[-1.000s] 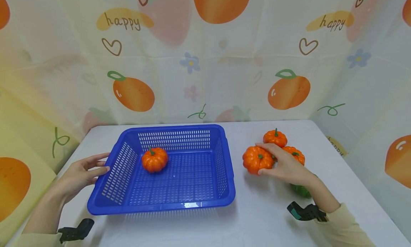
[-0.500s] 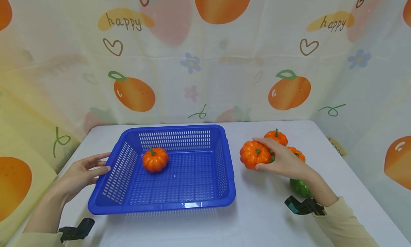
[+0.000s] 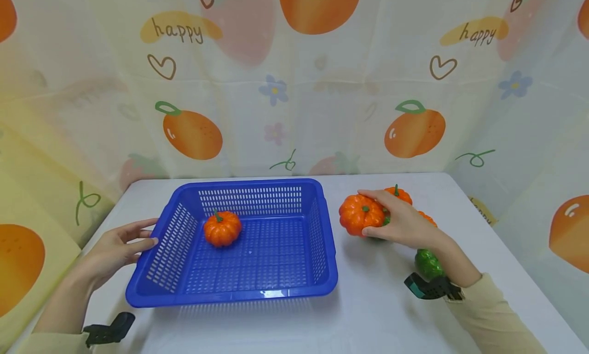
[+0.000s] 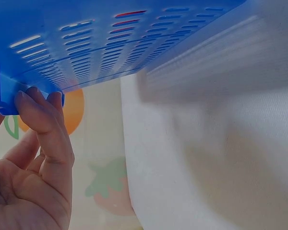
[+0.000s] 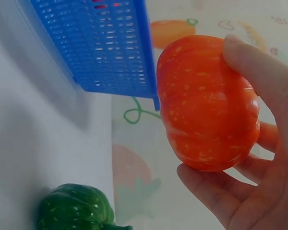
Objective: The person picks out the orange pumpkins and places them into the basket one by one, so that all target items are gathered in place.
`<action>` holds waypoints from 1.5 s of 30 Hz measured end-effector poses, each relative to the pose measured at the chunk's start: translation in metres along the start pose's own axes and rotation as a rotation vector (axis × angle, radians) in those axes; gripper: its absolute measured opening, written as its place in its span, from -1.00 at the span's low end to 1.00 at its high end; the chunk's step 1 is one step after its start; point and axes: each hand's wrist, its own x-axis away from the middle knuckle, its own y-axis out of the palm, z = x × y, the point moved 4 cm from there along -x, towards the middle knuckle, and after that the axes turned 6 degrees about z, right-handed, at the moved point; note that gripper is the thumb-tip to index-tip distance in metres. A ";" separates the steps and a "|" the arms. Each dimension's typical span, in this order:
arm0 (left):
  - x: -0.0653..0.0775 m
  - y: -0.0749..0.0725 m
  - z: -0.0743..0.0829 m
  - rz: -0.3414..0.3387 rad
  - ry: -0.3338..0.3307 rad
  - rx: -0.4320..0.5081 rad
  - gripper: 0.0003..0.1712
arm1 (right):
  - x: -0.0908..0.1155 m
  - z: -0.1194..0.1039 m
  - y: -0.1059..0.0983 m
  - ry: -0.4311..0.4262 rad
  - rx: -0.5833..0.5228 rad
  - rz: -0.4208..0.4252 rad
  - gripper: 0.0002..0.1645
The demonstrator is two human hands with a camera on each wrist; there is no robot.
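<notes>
- The pumpkin [image 3: 361, 214] is held in the person's right grip [image 3: 405, 222], out at the fingertips, with the palm set back from it.
- That grip is grasping: thumb against the pumpkin's near side, fingers against its far side. The pumpkin's left face juts out past the fingertips.
- The pumpkin is raised off the worktop [image 3: 294, 331], near the right side of the basket [image 3: 329, 262] and, in the head view, apart from it.
- It is squat, ribbed and glossy orange, its short green stem facing the head camera. The right-wrist view shows a redder skin with pale yellowish flecks.
- The left grip [image 3: 115, 246] is grasping the basket's left rim, with the thumb on the rim.
- The basket is blue, with slotted walls and a slotted floor.
- Inside it, left of the middle, sits the basket pumpkin [image 3: 223, 229], also orange and ribbed, stem up.
- Behind the right grip, partly covered by it, are the far pumpkin [image 3: 403, 195] and the side pumpkin [image 3: 429, 218], both orange.
- A green pumpkin [image 3: 427, 262] lies on the worktop beside the right wrist, partly hidden by the arm in the head view. Another patch of green shows just behind the held pumpkin, too covered to make out.
</notes>
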 end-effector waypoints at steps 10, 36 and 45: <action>0.002 -0.002 0.000 0.005 -0.007 -0.002 -0.16 | -0.012 -0.011 0.001 -0.007 -0.022 -0.007 -0.08; 0.001 0.000 0.001 -0.004 -0.003 0.008 -0.18 | -0.055 -0.050 0.016 -0.130 -0.014 -0.078 -0.05; 0.002 0.000 0.002 -0.005 -0.015 -0.015 -0.16 | -0.069 -0.059 0.027 -0.160 -0.061 -0.108 -0.12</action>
